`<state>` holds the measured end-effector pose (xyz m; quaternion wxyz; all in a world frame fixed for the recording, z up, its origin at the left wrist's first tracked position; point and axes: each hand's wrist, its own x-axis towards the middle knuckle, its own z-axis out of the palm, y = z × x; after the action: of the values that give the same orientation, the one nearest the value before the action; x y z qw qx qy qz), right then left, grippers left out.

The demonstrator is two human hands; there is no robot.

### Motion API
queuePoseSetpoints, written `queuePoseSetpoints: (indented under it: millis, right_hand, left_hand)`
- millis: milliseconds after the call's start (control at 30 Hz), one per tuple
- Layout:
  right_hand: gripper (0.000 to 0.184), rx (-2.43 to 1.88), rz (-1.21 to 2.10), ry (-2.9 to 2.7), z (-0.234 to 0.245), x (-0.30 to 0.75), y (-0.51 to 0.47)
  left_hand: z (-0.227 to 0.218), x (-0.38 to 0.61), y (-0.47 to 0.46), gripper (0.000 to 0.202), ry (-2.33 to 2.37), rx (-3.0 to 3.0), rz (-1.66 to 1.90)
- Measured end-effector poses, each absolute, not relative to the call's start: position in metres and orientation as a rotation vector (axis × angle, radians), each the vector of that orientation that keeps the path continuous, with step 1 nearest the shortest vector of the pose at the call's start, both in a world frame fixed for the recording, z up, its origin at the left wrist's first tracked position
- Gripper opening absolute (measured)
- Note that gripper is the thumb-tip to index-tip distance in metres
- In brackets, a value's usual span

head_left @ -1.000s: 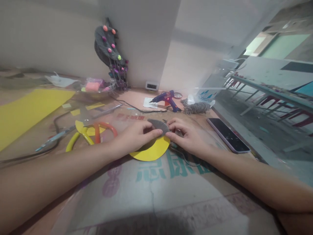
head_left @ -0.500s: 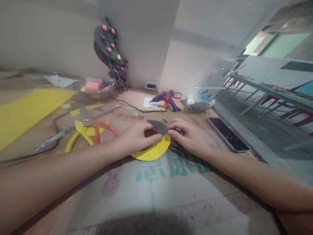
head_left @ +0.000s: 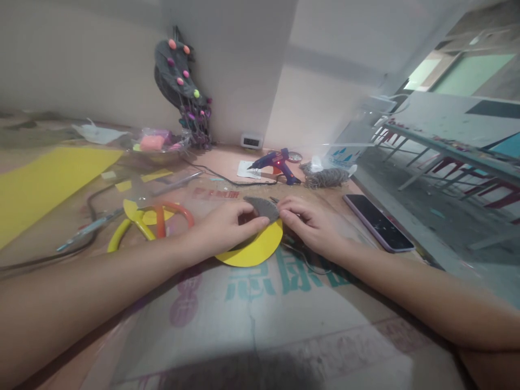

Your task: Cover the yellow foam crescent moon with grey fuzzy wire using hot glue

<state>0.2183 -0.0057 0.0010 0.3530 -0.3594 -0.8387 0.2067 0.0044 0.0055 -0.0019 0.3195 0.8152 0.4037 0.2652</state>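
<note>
A curved yellow card cutout (head_left: 255, 249) is partly covered with grey yarn (head_left: 264, 208) laid in tight rows. My left hand (head_left: 229, 222) grips it from the left, with the thumb pressed on the wrapped part. At its right edge my right hand (head_left: 304, 219) is closed in a pinch on the yarn where the grey meets the bare yellow. A thin loose strand (head_left: 311, 265) trails below the right hand. The fingertips hide part of what they pinch.
A blue glue gun (head_left: 276, 161) with a red light stands behind the hands, beside a grey yarn bundle (head_left: 329, 177). Right lies a phone (head_left: 377, 223). Left are orange-and-yellow-handled scissors (head_left: 160, 222), a cutter (head_left: 93, 225) and yellow card (head_left: 52, 184). A decorated grey crescent (head_left: 174, 76) leans on the wall.
Both hands keep their hold in nearly the same place. The yellow cutout has shifted very slightly left, and the right fingers have moved a little at its edge.
</note>
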Motion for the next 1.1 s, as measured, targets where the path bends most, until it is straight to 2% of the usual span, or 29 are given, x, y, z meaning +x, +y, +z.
queuePoseSetpoints:
  millis: [333, 1100]
  right_hand:
    - [0.011, -1.016, 0.487, -2.186, 0.0032, 0.2157, -0.0070]
    - [0.009, -0.981, 0.401, -2.213, 0.0020, 0.2152, -0.0074]
  left_hand:
    - [0.0020, 0.0044, 0.0039, 0.042, 1.074, 2.194, 0.678]
    - [0.0007, 0.0045, 0.0045, 0.040, 1.068, 2.216, 0.684]
